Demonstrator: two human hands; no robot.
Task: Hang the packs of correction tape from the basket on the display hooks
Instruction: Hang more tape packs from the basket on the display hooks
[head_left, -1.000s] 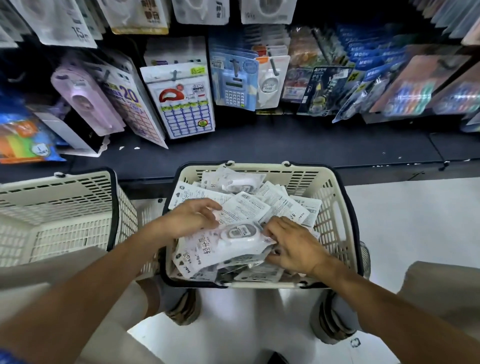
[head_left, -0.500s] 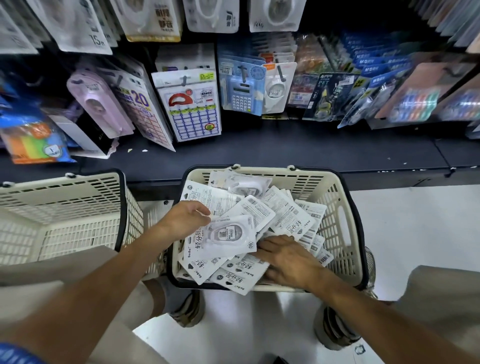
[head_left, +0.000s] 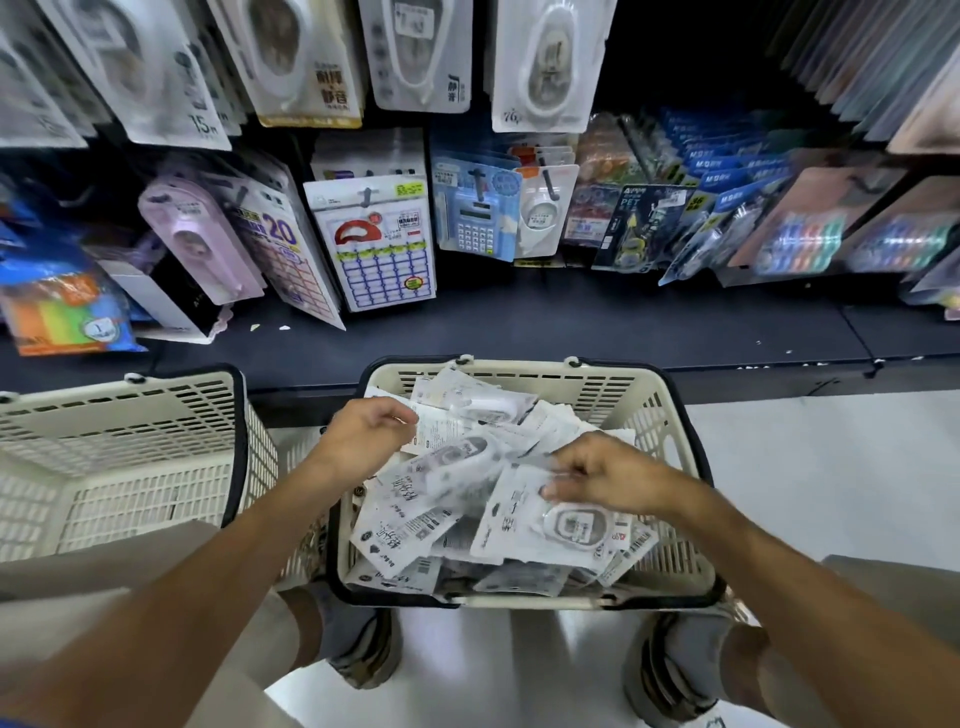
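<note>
**Both hands in the basket, sorting correction tape packs**

Right hand (head_left: 605, 475): grip narrow, fingers curled, pinching the top edge of one correction tape pack (head_left: 558, 525). That pack lies face up on the heap, extending from the fingertips toward 6 o'clock, its oval tape dispenser visible through the blister.

Left hand (head_left: 366, 439): fingers curled, holding a small bunch of packs (head_left: 441, 467) at their left edge. The bunch fans out from the hand toward 3–4 o'clock, blurred; exact count cannot be told. The two hands are near each other, with the bunch between them.

Containers:
- Cream basket (head_left: 670, 410) with a dark rim, on the floor between the person's shoes. Holds a loose heap of white correction tape packs, overlapping at mixed angles, piled up to about rim level.
- Second cream basket (head_left: 130, 457) at 9 o'clock of the first, just beside it. No contents visible in the part shown.

At 12 o'clock: dark shelf (head_left: 571, 327), and above it display hooks carrying hanging stationery, including a blue calculator pack (head_left: 475, 215) and larger correction tape cards (head_left: 543, 62) in the top row.
</note>
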